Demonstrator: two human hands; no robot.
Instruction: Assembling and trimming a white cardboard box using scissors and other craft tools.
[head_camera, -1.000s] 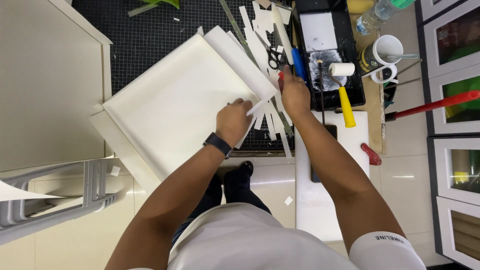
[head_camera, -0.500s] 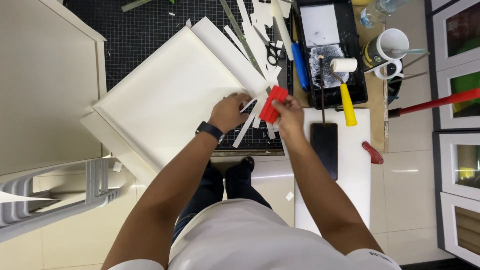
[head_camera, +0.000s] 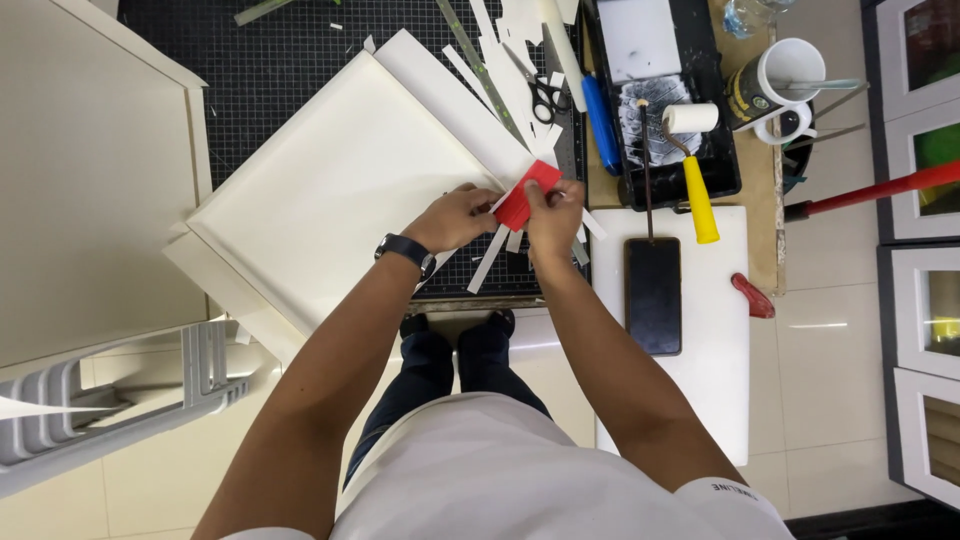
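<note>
A small red flat piece (head_camera: 525, 194) is held between both hands at the near right corner of a large white square board (head_camera: 340, 190). My right hand (head_camera: 553, 215) pinches its right edge. My left hand (head_camera: 457, 217), with a dark watch on the wrist, grips its lower left side and rests on the board. The board lies on a black gridded cutting mat (head_camera: 290, 60). White strips (head_camera: 495, 255) lie scattered under and around the hands.
Scissors (head_camera: 543, 95) and a metal ruler (head_camera: 480, 70) lie on the mat behind the hands. To the right are a black paint tray (head_camera: 725, 150) with a yellow-handled roller (head_camera: 695, 185), a black phone (head_camera: 652, 295) on a white slab, a mug (head_camera: 785, 75) and a red handle (head_camera: 880, 190).
My right hand came back from the tool area with the red piece. Both hands have since drawn together on it at the board's corner.
</note>
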